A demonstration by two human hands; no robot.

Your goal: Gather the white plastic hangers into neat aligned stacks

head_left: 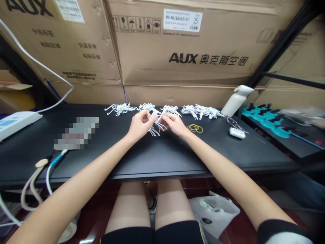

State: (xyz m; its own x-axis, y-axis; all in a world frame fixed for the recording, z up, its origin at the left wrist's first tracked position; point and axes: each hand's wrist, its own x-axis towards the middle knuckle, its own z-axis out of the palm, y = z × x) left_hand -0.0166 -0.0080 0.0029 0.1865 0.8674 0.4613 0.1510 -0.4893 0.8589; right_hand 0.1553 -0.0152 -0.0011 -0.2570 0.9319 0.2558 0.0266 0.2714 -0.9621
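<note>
My left hand [141, 126] and my right hand [175, 124] meet above the middle of the black table, fingers pinched. Between them is a bundle of thin white hooks [154, 131], its ends sticking out below my fingers. Both hands grip this bundle, though my fingers hide its middle. Just behind my hands lie more piles of the same hooks, one pile [122, 108] to the left and a wider one [201, 111] to the right. Several yellow rubber bands [195, 128] lie to the right of my right hand.
Large cardboard boxes [152, 67] stand along the back of the table [162, 159]. At right are a white bottle [237, 100], glasses [235, 124] and a white earphone case [237, 133]. A blurred phone-like item [77, 134] with a cable and a power strip [19, 122] lie left.
</note>
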